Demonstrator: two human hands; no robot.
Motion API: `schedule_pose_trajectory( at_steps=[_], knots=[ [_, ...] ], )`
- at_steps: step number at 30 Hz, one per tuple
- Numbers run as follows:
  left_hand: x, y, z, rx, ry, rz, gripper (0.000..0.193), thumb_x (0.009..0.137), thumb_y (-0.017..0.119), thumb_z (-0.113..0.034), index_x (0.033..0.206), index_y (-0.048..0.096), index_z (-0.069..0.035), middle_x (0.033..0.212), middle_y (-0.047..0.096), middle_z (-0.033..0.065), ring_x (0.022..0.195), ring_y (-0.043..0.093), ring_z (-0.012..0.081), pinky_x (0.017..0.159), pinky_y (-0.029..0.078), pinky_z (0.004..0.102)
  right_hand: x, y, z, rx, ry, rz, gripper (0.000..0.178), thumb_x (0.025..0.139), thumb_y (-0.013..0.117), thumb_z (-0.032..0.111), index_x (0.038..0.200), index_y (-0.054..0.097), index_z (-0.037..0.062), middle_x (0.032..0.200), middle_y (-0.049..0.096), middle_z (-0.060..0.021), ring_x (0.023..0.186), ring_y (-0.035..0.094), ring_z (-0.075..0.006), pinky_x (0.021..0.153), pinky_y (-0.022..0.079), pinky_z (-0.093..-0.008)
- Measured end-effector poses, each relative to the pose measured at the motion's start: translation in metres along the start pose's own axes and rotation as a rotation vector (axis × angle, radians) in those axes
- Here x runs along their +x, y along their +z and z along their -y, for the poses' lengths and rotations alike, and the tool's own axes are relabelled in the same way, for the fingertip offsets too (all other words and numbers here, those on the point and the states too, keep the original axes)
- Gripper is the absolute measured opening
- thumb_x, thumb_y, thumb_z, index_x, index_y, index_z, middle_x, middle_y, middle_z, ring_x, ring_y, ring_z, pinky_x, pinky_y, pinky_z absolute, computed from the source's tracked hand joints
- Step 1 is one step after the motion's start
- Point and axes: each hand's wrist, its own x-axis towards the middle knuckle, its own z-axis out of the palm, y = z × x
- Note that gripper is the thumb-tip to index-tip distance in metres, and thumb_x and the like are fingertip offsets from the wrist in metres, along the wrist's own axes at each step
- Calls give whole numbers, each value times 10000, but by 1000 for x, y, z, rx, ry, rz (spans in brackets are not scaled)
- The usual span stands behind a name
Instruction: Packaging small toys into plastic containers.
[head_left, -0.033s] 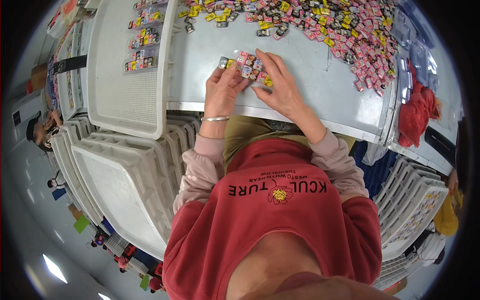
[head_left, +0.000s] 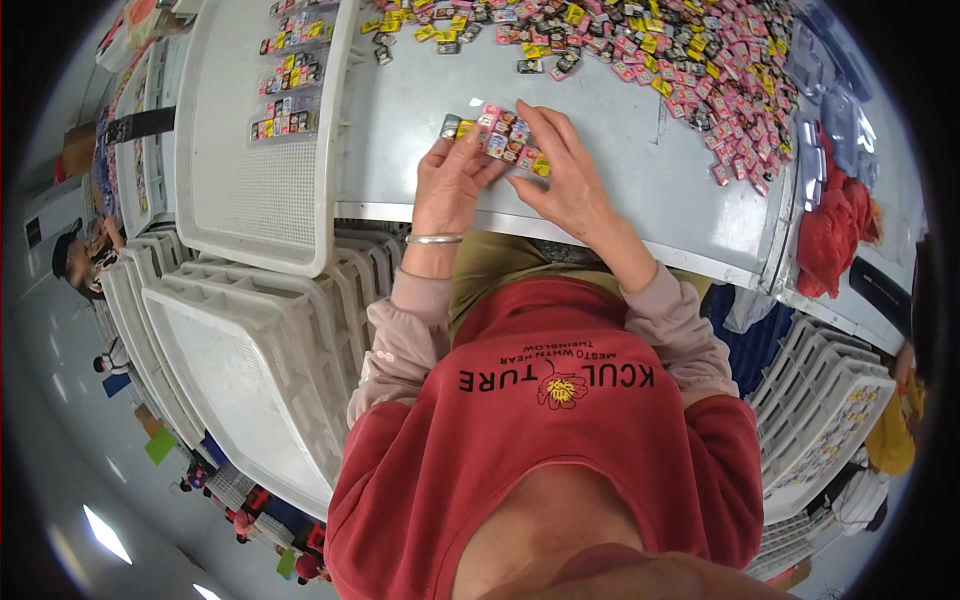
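Note:
Over the near edge of the metal table [head_left: 420,90], both hands hold a clear plastic tray [head_left: 507,137] filled with small printed blocks in pink, black, white and yellow. My left hand [head_left: 447,190] grips its left part, thumb on top. A dark block and a yellow block [head_left: 464,128] show beyond that thumb; whether they sit in the tray I cannot tell. My right hand [head_left: 575,185] closes round the tray's right end, with its index finger along the far side and the thumb at the near side. Part of the tray is hidden under the fingers.
A big heap of loose blocks [head_left: 690,60] covers the table's far and right parts. To the left, a white mesh tray [head_left: 225,180] carries several filled clear packs [head_left: 285,122]. Stacked white trays [head_left: 240,350] stand below it. A red cloth [head_left: 835,230] lies at the right.

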Motion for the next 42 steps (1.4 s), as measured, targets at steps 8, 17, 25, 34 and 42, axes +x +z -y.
schedule_pose_trajectory(
  at_steps=[8, 17, 25, 34, 42],
  knots=[
    [-28, 5, -11, -99, 4, 97, 197, 923, 563, -154, 1064, 592, -20, 978, 658, 80, 856, 665, 181, 673, 586, 337, -6, -31, 34, 260, 199, 148, 640, 756, 697, 51, 1336, 426, 40, 1232, 518, -113, 968, 573, -162, 878, 452, -298],
    [-53, 8, -31, 37, 52, 150, 200, 937, 534, -147, 1073, 582, -9, 966, 660, 95, 857, 664, 174, 689, 583, 333, 8, -43, 47, 517, 246, 184, 352, 879, 580, 4, 1222, 506, -34, 1092, 604, -95, 896, 580, -96, 816, 464, -247],
    [-57, 13, -30, 30, 26, 213, 236, 949, 490, -173, 1088, 580, -6, 1011, 644, 101, 878, 659, 175, 672, 580, 308, 3, -42, 41, 605, 294, 166, 311, 893, 560, 2, 1198, 511, -37, 1025, 619, -80, 900, 575, -81, 805, 461, -220],
    [-63, 14, -25, 73, 31, 165, 223, 883, 569, -77, 1093, 574, -3, 979, 644, 69, 832, 643, 141, 628, 565, 267, 5, -33, 36, 608, 347, 172, 277, 907, 546, 12, 1179, 518, -32, 1007, 628, -68, 894, 578, -78, 797, 467, -225],
    [-63, 18, -19, 96, 99, 98, 220, 885, 589, -61, 1094, 539, -20, 895, 633, 30, 738, 620, 89, 584, 544, 225, 11, -19, 52, -159, -164, -56, 235, 769, 685, 82, 997, 645, 49, 996, 626, -82, 838, 626, -214, 728, 471, -298]
  ],
)
